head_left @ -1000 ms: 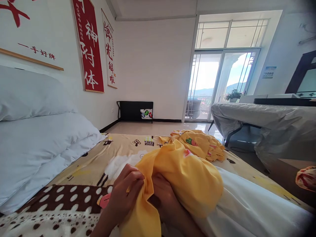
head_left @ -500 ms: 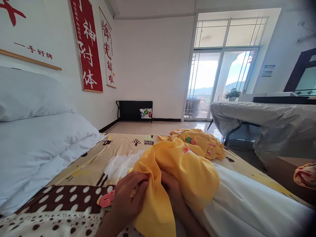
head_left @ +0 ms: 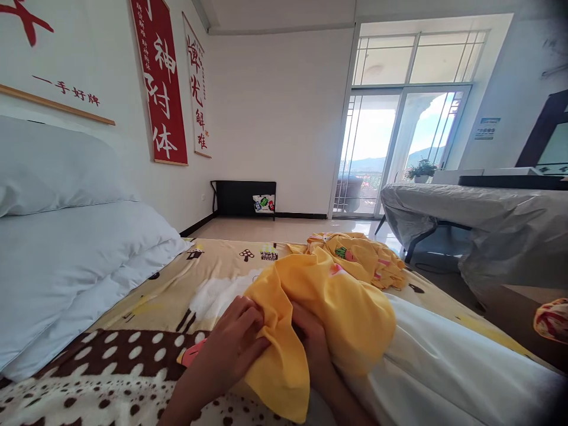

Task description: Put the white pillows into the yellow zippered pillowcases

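Observation:
A yellow cloth cover (head_left: 346, 313) with a pink print lies bunched over one end of a smooth white piece of bedding (head_left: 426, 343). My left hand (head_left: 237, 337) is closed on the cover's left edge, pinching the fabric between thumb and fingers. My right hand (head_left: 310, 331) reaches under a fold of the same cover, its fingers mostly hidden by the cloth, so its grip is unclear. A loose flap of the cover hangs down between my two wrists. Beside my left wrist, a red printed patch (head_left: 191, 354) is partly covered by it.
Beneath lies a patterned beige and brown blanket (head_left: 133, 361). White pillows (head_left: 89, 254) are stacked at left. A crumpled yellow printed cloth (head_left: 368, 254) lies just beyond the cover. At right stand a plastic-draped table (head_left: 501, 219) and a patterned bundle (head_left: 551, 319).
My left hand has turned and shifted slightly, its fingers now curled closer into the cover's edge. The loose flap has moved a little left and upward. My right hand stays under the fold.

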Action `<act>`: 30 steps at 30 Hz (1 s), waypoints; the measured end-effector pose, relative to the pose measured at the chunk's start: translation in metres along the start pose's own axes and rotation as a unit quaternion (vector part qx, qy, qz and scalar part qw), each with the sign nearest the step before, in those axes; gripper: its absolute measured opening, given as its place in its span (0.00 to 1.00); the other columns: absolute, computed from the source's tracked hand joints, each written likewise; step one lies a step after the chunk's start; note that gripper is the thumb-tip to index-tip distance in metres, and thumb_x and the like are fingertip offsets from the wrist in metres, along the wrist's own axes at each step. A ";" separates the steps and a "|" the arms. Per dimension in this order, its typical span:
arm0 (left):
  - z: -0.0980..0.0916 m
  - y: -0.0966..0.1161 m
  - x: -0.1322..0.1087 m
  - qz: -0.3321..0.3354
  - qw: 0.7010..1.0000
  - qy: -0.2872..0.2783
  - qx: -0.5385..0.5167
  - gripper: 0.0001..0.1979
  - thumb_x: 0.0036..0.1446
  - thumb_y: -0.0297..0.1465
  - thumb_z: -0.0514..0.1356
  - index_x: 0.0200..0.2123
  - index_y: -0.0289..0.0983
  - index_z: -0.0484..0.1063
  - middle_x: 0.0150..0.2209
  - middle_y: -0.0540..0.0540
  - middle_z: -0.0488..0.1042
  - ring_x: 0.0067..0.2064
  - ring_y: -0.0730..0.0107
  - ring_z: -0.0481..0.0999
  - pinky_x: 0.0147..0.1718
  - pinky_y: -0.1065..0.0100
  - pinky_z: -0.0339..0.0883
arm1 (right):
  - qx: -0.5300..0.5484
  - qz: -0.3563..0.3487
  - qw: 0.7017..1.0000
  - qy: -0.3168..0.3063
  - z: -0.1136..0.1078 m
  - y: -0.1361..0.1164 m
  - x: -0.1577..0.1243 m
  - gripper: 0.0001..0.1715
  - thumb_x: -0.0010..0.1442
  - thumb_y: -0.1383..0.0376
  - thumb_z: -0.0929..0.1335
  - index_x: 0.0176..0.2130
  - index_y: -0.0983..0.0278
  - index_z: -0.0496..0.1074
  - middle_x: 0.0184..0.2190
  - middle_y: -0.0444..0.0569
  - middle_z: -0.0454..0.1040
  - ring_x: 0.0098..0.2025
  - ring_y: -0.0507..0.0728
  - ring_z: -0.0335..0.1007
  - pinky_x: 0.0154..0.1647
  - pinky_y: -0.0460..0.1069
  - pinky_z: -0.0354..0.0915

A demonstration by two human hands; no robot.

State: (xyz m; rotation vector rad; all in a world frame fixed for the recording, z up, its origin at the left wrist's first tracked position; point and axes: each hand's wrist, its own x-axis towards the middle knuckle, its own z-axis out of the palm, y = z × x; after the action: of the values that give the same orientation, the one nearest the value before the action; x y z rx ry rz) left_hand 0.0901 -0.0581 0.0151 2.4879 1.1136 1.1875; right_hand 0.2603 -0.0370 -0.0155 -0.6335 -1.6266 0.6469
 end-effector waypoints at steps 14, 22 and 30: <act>-0.005 -0.011 0.000 -0.064 0.980 0.036 -0.183 0.09 0.60 0.36 0.55 0.32 0.38 0.65 0.34 0.47 0.68 0.37 0.68 0.68 0.37 0.69 0.65 | -0.044 -0.063 0.994 -0.082 -0.006 0.000 0.002 0.15 0.61 0.55 0.65 0.33 0.62 0.74 0.29 0.48 0.73 0.32 0.55 0.65 0.37 0.50 0.64; -0.011 -0.011 -0.001 -0.093 0.992 -0.083 -0.033 0.06 0.59 0.27 0.51 0.34 0.39 0.68 0.40 0.47 0.68 0.43 0.67 0.69 0.44 0.68 0.63 | -0.127 -0.145 0.977 -0.086 -0.006 -0.005 0.009 0.12 0.62 0.62 0.63 0.40 0.61 0.74 0.34 0.50 0.75 0.37 0.57 0.69 0.39 0.51 0.65; -0.016 -0.044 -0.001 -0.109 0.984 0.108 -0.091 0.11 0.61 0.40 0.53 0.38 0.39 0.68 0.36 0.47 0.73 0.37 0.68 0.72 0.37 0.71 0.66 | -0.240 -0.190 0.952 -0.021 -0.014 0.004 0.012 0.17 0.59 0.72 0.64 0.48 0.63 0.70 0.43 0.52 0.76 0.44 0.58 0.71 0.45 0.52 0.67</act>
State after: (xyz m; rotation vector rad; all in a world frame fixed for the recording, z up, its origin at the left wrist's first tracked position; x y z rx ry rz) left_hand 0.0534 -0.0305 0.0061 2.0803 1.2304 1.4445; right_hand 0.2724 -0.0248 -0.0085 -0.6277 -1.8978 -0.0250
